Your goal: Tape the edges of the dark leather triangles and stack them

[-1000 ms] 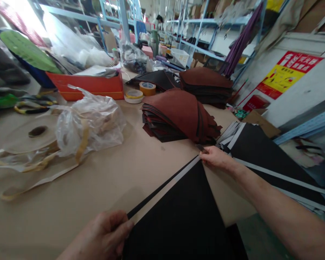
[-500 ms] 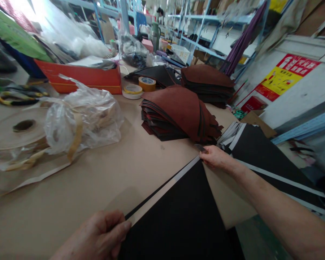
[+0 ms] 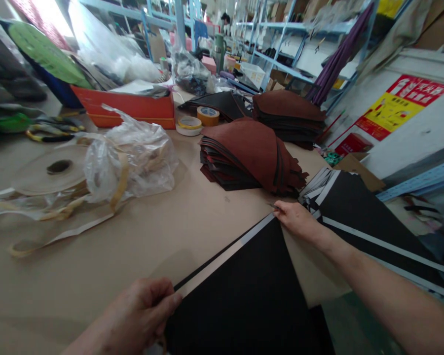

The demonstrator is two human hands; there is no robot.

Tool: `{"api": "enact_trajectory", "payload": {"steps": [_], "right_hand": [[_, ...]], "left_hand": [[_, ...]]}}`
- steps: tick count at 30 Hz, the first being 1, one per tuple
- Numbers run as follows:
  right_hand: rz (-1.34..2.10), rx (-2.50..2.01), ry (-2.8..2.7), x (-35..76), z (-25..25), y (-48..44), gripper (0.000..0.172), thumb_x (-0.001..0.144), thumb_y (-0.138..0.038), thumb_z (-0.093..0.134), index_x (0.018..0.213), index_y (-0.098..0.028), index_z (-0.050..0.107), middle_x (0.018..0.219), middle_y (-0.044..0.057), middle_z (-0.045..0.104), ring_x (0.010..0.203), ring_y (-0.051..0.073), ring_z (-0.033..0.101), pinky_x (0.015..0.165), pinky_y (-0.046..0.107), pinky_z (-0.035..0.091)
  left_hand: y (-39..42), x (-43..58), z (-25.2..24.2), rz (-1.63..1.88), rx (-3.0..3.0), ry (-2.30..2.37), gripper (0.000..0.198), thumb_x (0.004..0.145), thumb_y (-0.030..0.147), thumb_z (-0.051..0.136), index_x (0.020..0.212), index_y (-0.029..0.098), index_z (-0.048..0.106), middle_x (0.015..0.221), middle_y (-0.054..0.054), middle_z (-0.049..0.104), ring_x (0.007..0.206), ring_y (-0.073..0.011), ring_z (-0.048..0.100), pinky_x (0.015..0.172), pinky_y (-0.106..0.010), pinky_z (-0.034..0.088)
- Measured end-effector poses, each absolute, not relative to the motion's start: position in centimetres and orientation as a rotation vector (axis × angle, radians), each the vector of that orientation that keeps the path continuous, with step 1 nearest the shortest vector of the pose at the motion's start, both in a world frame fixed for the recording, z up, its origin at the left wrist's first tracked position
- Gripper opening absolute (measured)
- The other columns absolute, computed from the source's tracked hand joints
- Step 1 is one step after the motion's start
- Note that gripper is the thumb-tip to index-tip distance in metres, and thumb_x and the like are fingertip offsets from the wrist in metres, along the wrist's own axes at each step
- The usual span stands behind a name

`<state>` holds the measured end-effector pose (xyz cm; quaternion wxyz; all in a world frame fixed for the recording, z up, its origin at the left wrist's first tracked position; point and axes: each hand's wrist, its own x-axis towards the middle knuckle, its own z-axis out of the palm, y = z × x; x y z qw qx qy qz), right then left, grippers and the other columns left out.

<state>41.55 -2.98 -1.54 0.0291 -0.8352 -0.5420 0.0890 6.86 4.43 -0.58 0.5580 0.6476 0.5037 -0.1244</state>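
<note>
A black sheet [image 3: 240, 291] lies on the table in front of me, with a pale adhesive strip [image 3: 222, 260] along its slanting upper edge. My left hand [image 3: 144, 308] is closed at the lower left end of that edge, thumb and fingers pinching the sheet and strip. At the far upper corner, my right hand [image 3: 294, 217] is closed around a small dark blade [image 3: 272, 205], whose thin tip sticks out to the left. Most of the blade is hidden by the fingers.
Beyond the hands sits a stack of brown leather pieces [image 3: 244, 148], with a second stack [image 3: 288, 111] behind. Black sheets with pale strips [image 3: 370, 212] lie at right. A large tape roll [image 3: 46, 167], plastic bag [image 3: 144, 162], tape rolls [image 3: 208, 116] and orange box [image 3: 133, 111] stand left.
The view has shifted slightly left. The blade in my right hand has turned and shows thinner. The loose tape end at left has curled into view. Both hands keep their places on the sheet.
</note>
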Motion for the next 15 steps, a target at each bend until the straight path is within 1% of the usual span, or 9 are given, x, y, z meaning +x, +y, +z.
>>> {"api": "enact_trajectory", "payload": {"steps": [4, 7, 12, 15], "right_hand": [[0.204, -2.610, -1.750, 40.6, -1.3, -3.4, 0.024, 0.089, -0.029, 0.042, 0.091, -0.021, 0.064, 0.081, 0.007, 0.069, 0.077, 0.020, 0.063, 0.065, 0.028, 0.038], [0.197, -2.614, -1.766, 40.2, -1.2, -3.6, 0.024, 0.088, -0.035, 0.046, 0.092, -0.022, 0.065, 0.081, 0.006, 0.069, 0.077, 0.020, 0.064, 0.065, 0.027, 0.039], [0.194, -2.651, -1.686, 40.0, -1.5, -4.1, 0.029, 0.082, -0.047, 0.052, 0.095, -0.023, 0.063, 0.080, 0.003, 0.070, 0.075, 0.021, 0.065, 0.062, 0.027, 0.040], [0.187, -2.690, -1.673, 39.8, -1.8, -4.3, 0.035, 0.081, -0.052, 0.053, 0.098, -0.023, 0.062, 0.078, 0.004, 0.069, 0.074, 0.022, 0.065, 0.060, 0.027, 0.040]], "left_hand": [[4.8, 5.0, -0.6, -0.335, 1.814, 1.165, 0.035, 0.066, 0.053, 0.039, 0.054, 0.021, 0.041, 0.049, 0.002, 0.038, 0.047, -0.0113, 0.035, 0.044, -0.024, 0.028], [5.4, 3.2, -0.7, -0.404, 1.987, 1.179, 0.036, 0.070, 0.052, 0.034, 0.054, 0.020, 0.041, 0.054, 0.000, 0.039, 0.053, -0.0136, 0.037, 0.051, -0.027, 0.030], [5.6, -0.6, -2.4, -0.375, 1.989, 1.173, 0.041, 0.073, 0.055, 0.032, 0.056, 0.020, 0.045, 0.055, 0.000, 0.041, 0.054, -0.0150, 0.040, 0.053, -0.029, 0.031], [5.2, -3.3, -3.9, -0.286, 1.974, 1.205, 0.042, 0.078, 0.053, 0.036, 0.058, 0.020, 0.052, 0.055, 0.000, 0.048, 0.055, -0.0150, 0.045, 0.055, -0.027, 0.033]]}}
